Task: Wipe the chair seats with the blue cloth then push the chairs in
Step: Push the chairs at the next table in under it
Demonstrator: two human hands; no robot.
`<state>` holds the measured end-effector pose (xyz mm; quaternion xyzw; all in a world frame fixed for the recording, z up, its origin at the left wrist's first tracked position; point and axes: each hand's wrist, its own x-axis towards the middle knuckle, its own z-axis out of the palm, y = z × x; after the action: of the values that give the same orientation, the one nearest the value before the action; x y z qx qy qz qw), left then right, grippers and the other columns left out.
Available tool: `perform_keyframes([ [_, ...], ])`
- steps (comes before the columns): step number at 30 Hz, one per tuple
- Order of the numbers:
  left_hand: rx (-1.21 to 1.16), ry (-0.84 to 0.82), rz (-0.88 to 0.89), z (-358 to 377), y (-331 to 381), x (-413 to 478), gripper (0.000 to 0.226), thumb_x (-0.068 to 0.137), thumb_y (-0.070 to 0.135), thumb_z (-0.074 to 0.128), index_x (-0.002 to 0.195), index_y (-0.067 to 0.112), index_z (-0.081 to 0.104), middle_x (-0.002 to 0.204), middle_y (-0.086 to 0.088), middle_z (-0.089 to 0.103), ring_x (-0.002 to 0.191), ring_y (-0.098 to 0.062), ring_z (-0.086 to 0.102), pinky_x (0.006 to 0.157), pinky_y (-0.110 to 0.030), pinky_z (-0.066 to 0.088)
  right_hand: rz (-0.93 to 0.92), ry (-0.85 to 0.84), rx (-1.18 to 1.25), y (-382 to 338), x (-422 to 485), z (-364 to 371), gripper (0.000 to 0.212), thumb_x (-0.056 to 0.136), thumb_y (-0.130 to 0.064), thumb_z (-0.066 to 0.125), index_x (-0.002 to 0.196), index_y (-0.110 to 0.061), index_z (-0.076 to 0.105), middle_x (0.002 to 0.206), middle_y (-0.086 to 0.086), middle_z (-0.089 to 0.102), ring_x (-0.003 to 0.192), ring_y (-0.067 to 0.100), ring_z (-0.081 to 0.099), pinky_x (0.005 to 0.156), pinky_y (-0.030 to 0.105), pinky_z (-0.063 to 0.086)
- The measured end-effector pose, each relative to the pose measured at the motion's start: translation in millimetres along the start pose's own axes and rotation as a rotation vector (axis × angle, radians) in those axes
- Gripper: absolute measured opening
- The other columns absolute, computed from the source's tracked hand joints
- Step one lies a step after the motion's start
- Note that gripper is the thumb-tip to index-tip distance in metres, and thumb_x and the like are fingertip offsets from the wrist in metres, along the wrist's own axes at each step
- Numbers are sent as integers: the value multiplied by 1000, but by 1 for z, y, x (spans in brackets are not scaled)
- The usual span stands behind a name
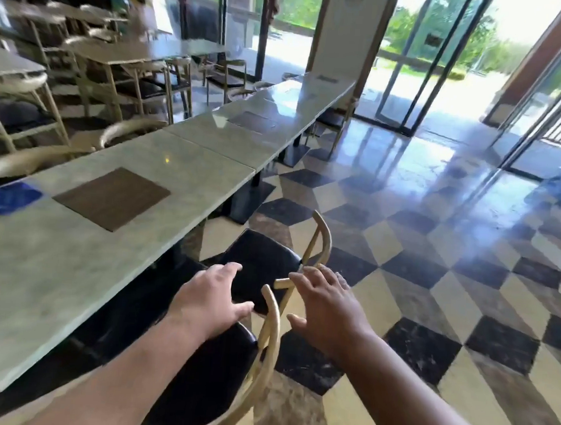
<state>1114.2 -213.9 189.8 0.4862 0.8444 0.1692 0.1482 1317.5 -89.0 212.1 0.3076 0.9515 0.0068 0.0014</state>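
Two chairs with black seats and curved gold backrests stand beside the long marble table (75,266). The nearer chair (212,371) is right below me, its backrest curving up between my hands. The farther chair (264,257) sits just beyond it, partly out from the table. My left hand (213,299) hovers open over the gap between the two seats. My right hand (326,305) is open with spread fingers, right of the nearer backrest and over the farther chair's rear frame. The blue cloth (10,196) lies on the table at the far left, away from both hands.
A brown placemat (111,197) lies on the table near the cloth. More tables and gold chairs (117,73) fill the back left. Checkered floor (431,285) spreads to the right towards glass doors (426,64). Black table bases (247,201) stand under the table.
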Motion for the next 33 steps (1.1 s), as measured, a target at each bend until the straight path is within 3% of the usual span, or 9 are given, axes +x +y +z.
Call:
perform_keyframes([
  [6, -38, 15, -192, 38, -18, 44, 84, 86, 66, 70, 155, 32, 38, 151, 4, 50, 138, -20, 47, 107, -37, 43, -215, -120, 6, 24, 80, 35, 84, 93, -61, 61, 161, -33, 21, 169, 3, 24, 158, 30, 10, 126, 50, 10],
  [11, -85, -69, -378, 71, -33, 42, 83, 83, 67, 68, 153, 38, 36, 151, 9, 49, 136, -18, 48, 105, -38, 48, -326, -229, 79, 42, 118, 65, 88, 91, -62, 61, 162, -32, 18, 169, -1, 22, 157, 25, 10, 128, 45, 12],
  [16, -97, -205, -635, 127, -32, 15, 81, 76, 65, 67, 148, 46, 35, 145, 15, 50, 124, -15, 55, 91, -35, 52, -531, -393, 33, 66, 137, 126, 90, 84, -61, 63, 159, -29, 23, 164, 1, 29, 156, 26, 14, 126, 43, 16],
  [19, -33, -234, -781, 155, -22, 3, 81, 76, 66, 62, 149, 47, 34, 145, 18, 50, 123, -16, 54, 80, -35, 45, -668, -418, 19, 79, 154, 163, 87, 82, -64, 63, 154, -30, 29, 159, -1, 36, 153, 28, 20, 124, 45, 21],
  [23, 26, -253, -912, 185, -8, -2, 83, 80, 68, 62, 154, 40, 34, 149, 11, 50, 128, -20, 54, 100, -44, 49, -845, -461, 8, 85, 171, 206, 89, 81, -64, 63, 155, -30, 28, 158, 3, 38, 150, 28, 26, 122, 49, 26],
  [29, -114, -289, -944, 248, 2, -3, 86, 81, 60, 65, 157, 35, 33, 153, 5, 48, 126, -23, 58, 96, -39, 51, -987, -603, -54, 81, 187, 265, 93, 83, -61, 67, 159, -29, 23, 152, 0, 41, 142, 27, 33, 119, 45, 31],
  [33, -124, -533, -924, 293, -13, -1, 95, 73, 65, 71, 155, 32, 38, 143, 2, 58, 127, -26, 56, 101, -42, 46, -1091, -731, -271, 76, 188, 310, 97, 85, -63, 67, 161, -28, 20, 154, 2, 42, 145, 29, 32, 123, 51, 23],
])
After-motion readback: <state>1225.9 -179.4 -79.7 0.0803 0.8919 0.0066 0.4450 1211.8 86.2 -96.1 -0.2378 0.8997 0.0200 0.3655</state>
